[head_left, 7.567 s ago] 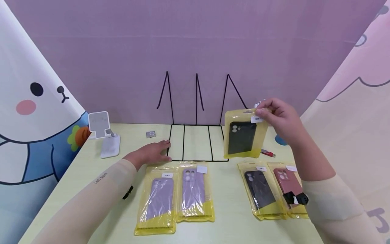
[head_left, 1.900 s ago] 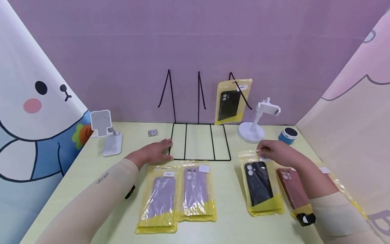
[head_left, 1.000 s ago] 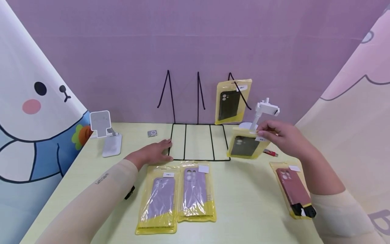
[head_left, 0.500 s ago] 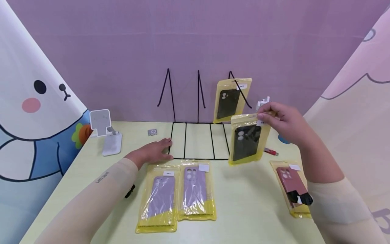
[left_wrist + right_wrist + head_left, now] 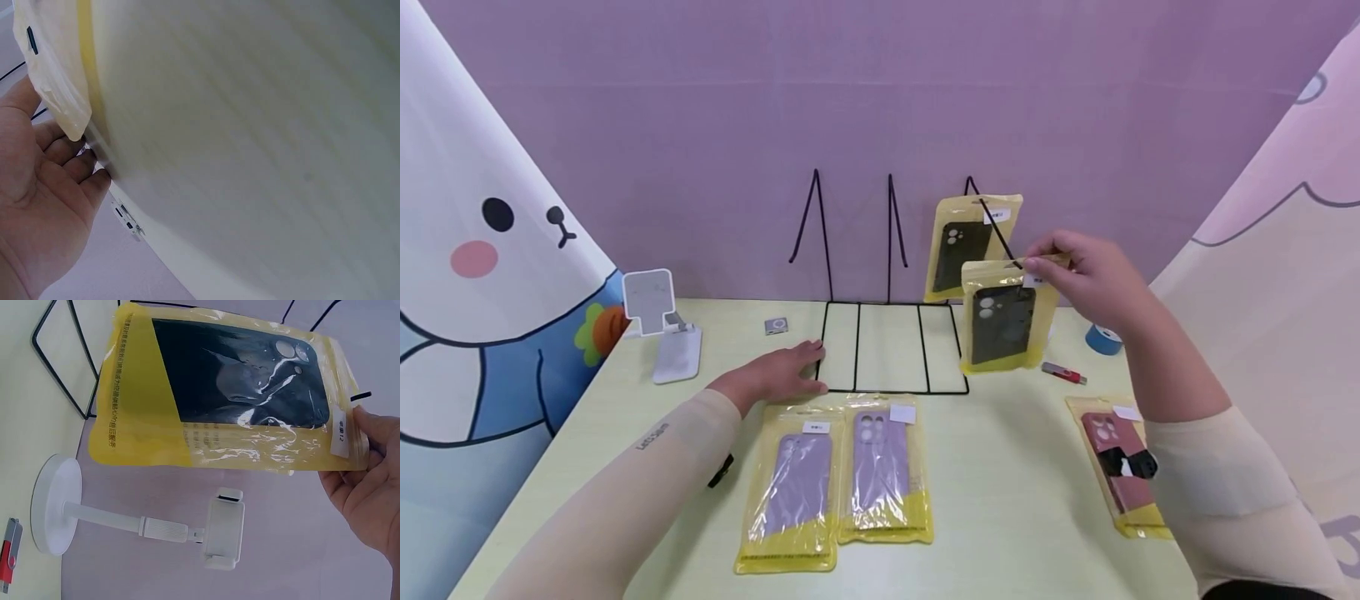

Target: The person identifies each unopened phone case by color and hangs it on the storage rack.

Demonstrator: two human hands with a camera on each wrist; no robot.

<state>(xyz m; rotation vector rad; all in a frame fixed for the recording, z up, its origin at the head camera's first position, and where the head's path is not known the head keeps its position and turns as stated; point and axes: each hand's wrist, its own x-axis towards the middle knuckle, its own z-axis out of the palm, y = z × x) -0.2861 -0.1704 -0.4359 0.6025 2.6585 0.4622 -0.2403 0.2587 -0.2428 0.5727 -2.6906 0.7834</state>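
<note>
My right hand (image 5: 1086, 275) pinches the top edge of a yellow plastic bag with a black phone case (image 5: 1002, 321) inside, held upright at the front end of the rack's right hook. In the right wrist view a short black tip (image 5: 360, 396) shows at the bag's top, close to the thumb. Behind it, another bagged black phone case (image 5: 962, 250) hangs on that hook. My left hand (image 5: 775, 373) rests at the left side of the black wire rack's base (image 5: 891, 392), fingers extended. Two bagged purple phone cases (image 5: 797, 492) lie in front.
A bagged red phone case (image 5: 1120, 458) lies at the right, partly behind the right wrist strap. Around the rack are a red USB stick (image 5: 1064, 373), a blue speaker (image 5: 1103, 339), a white phone stand (image 5: 165, 528), a folding stand (image 5: 677, 354) and a small silver player (image 5: 777, 326).
The right hand has picked up the bagged black case from the table's right and raised it to the right hook. Earlier, the first black case went onto that hook. The left hand stays put.
</note>
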